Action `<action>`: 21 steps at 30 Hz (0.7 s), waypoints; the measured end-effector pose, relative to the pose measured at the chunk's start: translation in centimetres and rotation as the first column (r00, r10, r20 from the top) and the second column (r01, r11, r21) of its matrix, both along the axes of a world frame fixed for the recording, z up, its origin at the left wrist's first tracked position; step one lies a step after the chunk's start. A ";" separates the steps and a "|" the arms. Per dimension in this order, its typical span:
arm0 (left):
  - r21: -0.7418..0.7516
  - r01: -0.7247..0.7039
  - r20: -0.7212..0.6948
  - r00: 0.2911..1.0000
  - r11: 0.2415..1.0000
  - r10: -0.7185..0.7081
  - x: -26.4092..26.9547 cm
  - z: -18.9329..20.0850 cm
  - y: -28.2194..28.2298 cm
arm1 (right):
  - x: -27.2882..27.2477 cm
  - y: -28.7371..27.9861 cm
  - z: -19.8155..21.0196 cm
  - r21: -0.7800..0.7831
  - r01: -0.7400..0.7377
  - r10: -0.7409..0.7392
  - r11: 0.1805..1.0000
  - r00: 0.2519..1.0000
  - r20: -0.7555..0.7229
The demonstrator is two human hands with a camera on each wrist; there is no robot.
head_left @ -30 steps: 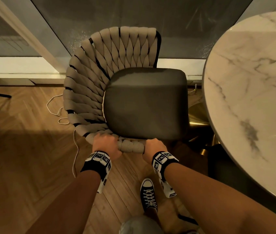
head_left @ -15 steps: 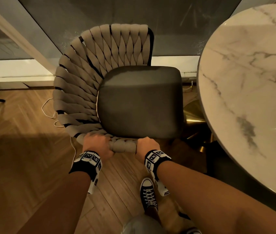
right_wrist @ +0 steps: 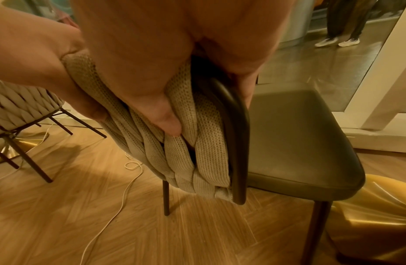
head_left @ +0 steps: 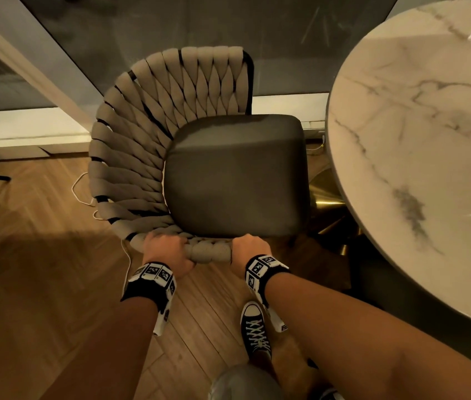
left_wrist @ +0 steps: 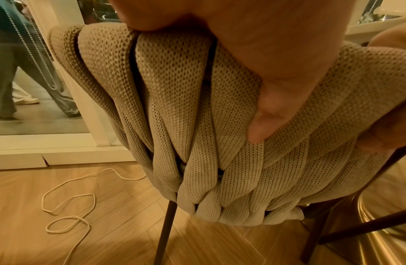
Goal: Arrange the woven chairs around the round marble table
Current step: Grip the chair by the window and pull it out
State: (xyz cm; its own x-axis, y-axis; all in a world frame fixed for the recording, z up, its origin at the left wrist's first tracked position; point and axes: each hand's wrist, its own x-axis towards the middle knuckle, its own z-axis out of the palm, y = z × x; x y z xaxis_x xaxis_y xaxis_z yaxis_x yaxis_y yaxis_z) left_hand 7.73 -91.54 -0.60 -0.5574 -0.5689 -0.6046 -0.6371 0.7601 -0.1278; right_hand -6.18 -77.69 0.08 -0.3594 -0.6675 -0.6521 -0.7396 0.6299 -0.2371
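Observation:
A woven chair (head_left: 147,145) with a beige braided wrap-around back and a dark seat cushion (head_left: 237,174) stands just left of the round marble table (head_left: 419,145). My left hand (head_left: 168,249) and right hand (head_left: 250,249) both grip the near end of the woven backrest rim, a short span of braid between them. In the left wrist view my thumb presses into the braided straps (left_wrist: 197,125). The right wrist view shows my fingers curled over the braid (right_wrist: 197,152) and the dark frame tube (right_wrist: 236,143). A second woven chair (right_wrist: 18,105) stands at the left of that view.
A white cord (head_left: 84,194) lies looped on the wooden floor (head_left: 35,284) beside the chair. The table's gold base (head_left: 326,194) sits right of the seat. A glass wall (head_left: 171,21) with a pale frame stands behind. My shoe (head_left: 256,327) is below my right wrist.
The chair and my hands have shifted slightly in the view, with both hands keeping the same grip on the backrest rim. The chair's place beside the table looks about the same.

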 end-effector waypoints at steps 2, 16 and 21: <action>-0.003 0.000 -0.010 1.000 1.000 0.000 0.2 0.0 0.3 | 0.0 0.2 0.1 0.004 -0.004 0.004 1.000 1.000 0.009; -0.005 -0.020 -0.258 0.966 1.000 0.018 1.3 1.9 1.7 | -0.9 3.9 2.0 -0.125 0.219 -0.175 0.968 0.940 0.294; 0.021 -0.061 -0.347 0.936 0.998 0.065 2.7 1.7 3.1 | -3.8 10.4 4.8 -0.114 0.429 -0.377 0.896 0.870 0.318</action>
State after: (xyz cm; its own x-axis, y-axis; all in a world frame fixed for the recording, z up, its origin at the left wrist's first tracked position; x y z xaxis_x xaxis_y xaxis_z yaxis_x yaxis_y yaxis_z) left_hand 10.46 -88.39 1.09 -0.6966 -0.6050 -0.3857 -0.6873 0.7169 0.1168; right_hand -10.02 -67.33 4.87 -0.4418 -0.6164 -0.6519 -0.3158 0.7869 -0.5301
